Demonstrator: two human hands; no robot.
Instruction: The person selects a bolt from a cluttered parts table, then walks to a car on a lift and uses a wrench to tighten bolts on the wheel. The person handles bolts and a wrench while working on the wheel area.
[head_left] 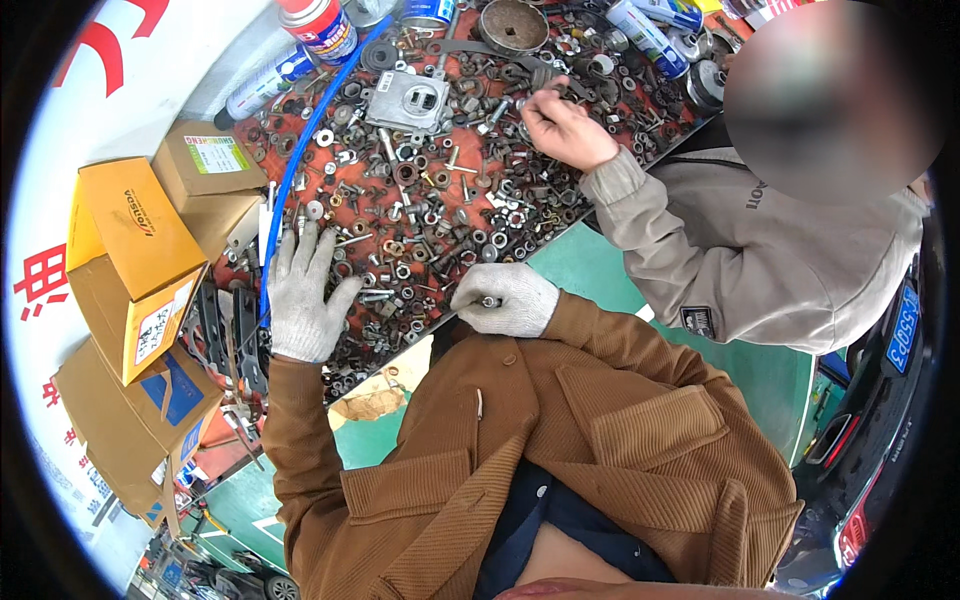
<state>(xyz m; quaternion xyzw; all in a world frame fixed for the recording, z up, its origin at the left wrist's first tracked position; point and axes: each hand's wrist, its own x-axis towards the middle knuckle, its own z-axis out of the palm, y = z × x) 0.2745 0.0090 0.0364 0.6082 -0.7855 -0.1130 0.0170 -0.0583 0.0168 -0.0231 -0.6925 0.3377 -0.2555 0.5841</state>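
Note:
Scattered bolts, nuts and washers [410, 200] cover a red work surface. My left hand [305, 300], in a pale knit glove, rests with fingers spread on the hardware beside a long blue tube [290, 175]. My right hand [510, 305], gloved alike, is closed at the near edge around a small metal piece [490, 302], perhaps a bolt or nut; its full shape is hidden. A silver housing [395, 100] lies farther back among the parts.
A co-worker [740, 260] in a grey jacket reaches in from the right with a bare hand [570, 130]. Cardboard boxes [140, 220] line the left. Spray cans [320, 30] and a round metal dish [513, 25] stand at the back. A dark car [870, 420] is behind the co-worker.

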